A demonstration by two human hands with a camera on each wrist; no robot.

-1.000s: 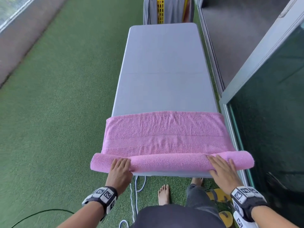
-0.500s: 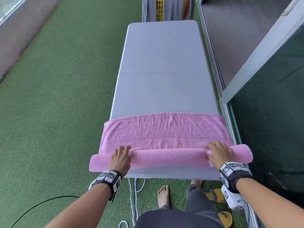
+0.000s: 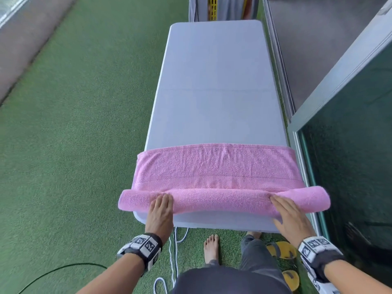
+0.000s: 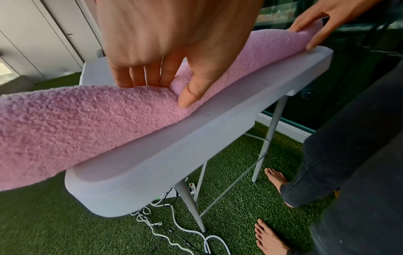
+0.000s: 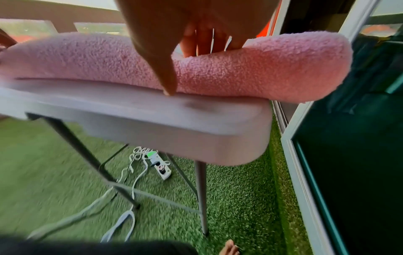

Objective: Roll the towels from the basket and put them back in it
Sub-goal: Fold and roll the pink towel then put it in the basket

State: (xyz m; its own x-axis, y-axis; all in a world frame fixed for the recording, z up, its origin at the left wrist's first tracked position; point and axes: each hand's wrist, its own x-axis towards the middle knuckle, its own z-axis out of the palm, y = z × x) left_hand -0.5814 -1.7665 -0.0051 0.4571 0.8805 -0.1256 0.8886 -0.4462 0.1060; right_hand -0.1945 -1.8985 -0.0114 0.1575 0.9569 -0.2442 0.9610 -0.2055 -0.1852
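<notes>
A pink towel lies across the near end of a pale grey folding table. Its near part is rolled into a thick roll whose ends overhang both table sides. My left hand lies on the roll's left part, fingers flat on top and thumb against the near side. My right hand presses on the roll's right part the same way, its thumb reaching the table edge. Past the table's far end stands a yellow slatted basket with grey cloth draped over it.
A glass sliding door and its frame run close along the table's right side. Green turf spreads to the left. Under the table lie white cables and a power strip. My bare foot and yellow slippers are on the turf beside the near table edge.
Both hands pushed the roll forward, fingers curling over it, then drew back onto its top with fingers flat. The roll is thicker and the flat part shorter.
</notes>
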